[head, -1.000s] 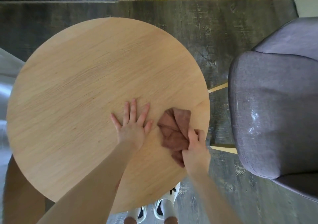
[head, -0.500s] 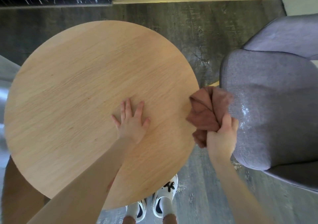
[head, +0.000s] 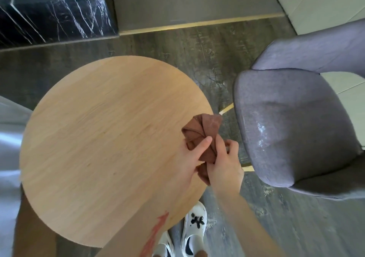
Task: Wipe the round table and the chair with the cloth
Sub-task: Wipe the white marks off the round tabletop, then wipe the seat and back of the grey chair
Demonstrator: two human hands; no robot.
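Observation:
The round wooden table fills the left and middle of the view. A grey upholstered chair stands to its right, with a shiny patch on the seat. A bunched brown cloth hangs over the table's right edge, held between both hands. My right hand grips the cloth's lower part from the right. My left hand holds it from the left, thumb laid across the fabric.
Dark wood-look floor runs between table and chair. A black marble block and a grey wall base with a gold strip stand at the back. My white shoes show below the table's edge. A pale grey surface lies at the left.
My left hand has left the tabletop and taken hold of the cloth. My right hand has brought the cloth back from the chair's edge to the table's right rim.

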